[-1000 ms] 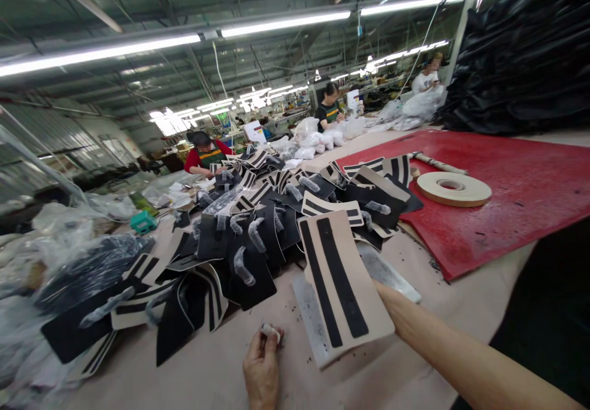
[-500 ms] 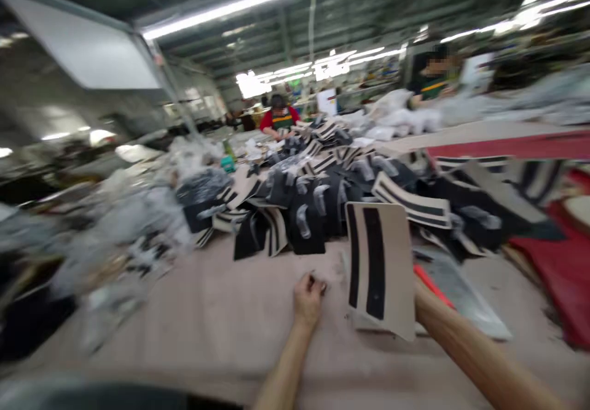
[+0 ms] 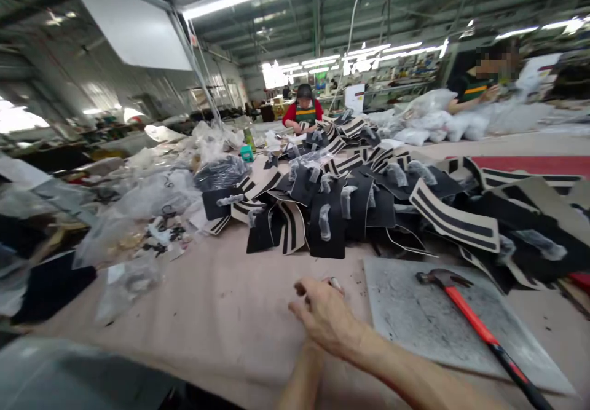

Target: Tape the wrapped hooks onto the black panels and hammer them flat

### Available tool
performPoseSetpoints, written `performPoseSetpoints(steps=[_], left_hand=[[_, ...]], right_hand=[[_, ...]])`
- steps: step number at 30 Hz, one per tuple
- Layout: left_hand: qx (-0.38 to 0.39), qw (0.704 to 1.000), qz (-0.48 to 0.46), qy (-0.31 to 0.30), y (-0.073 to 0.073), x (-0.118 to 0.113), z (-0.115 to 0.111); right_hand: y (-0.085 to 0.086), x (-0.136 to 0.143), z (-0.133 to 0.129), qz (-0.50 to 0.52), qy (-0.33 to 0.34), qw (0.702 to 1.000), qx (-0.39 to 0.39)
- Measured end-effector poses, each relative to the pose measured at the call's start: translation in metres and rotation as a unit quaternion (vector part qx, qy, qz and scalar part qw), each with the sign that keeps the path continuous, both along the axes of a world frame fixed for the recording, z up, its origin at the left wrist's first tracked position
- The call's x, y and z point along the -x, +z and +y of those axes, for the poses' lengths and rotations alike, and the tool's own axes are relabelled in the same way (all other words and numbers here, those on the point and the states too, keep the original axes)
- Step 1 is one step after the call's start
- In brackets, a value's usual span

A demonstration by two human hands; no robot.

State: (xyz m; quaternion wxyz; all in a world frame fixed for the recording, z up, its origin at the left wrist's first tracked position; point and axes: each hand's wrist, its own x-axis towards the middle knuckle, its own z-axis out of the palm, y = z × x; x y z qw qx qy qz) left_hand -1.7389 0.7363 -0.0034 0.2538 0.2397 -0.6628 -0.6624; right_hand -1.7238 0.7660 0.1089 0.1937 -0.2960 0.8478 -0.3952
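Observation:
My right hand [image 3: 329, 318] reaches across over my left, its fingers bent with the tips apart and no panel in it. Most of my left hand [image 3: 335, 284] is hidden beneath it; only a fingertip-like part shows past the knuckles, and what it holds cannot be made out. To the right, a claw hammer [image 3: 465, 305] with a red and black handle lies on a grey slab [image 3: 401, 311]. Beyond my hands is a heap of black panels [image 3: 327, 238] with plastic-wrapped handles. Among them, a cream panel with black stripes [image 3: 454, 216] lies face up.
Clear plastic bags [image 3: 157, 195] and small loose parts [image 3: 168, 235] lie to the left on the table [image 3: 207, 311]. A teal object [image 3: 247, 153] stands farther back. One person [image 3: 303, 110] works across the table, another person [image 3: 477, 87] at the far right, near white bundles [image 3: 426, 118].
The striped panel has left my right hand, which has moved left over my left hand. The slab and hammer are now uncovered. The view has turned slightly left.

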Motion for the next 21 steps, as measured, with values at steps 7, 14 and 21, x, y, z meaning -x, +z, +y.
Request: performPoseSetpoints(steps=[7, 14, 21], left_hand=[[0.033, 0.996, -0.014, -0.083, -0.005, -0.011, -0.013], [0.019, 0.993, -0.041, -0.105, -0.021, -0.009, -0.019], [0.006, 0.994, -0.054, -0.09, -0.022, -0.009, -0.021]], right_hand=[[-0.013, 0.147, -0.013, 0.062, -0.157, 0.984, 0.049], [0.003, 0.188, -0.056, -0.023, -0.161, 0.985, 0.047], [0.071, 0.135, 0.058, -0.027, -0.142, 0.976, 0.164]])
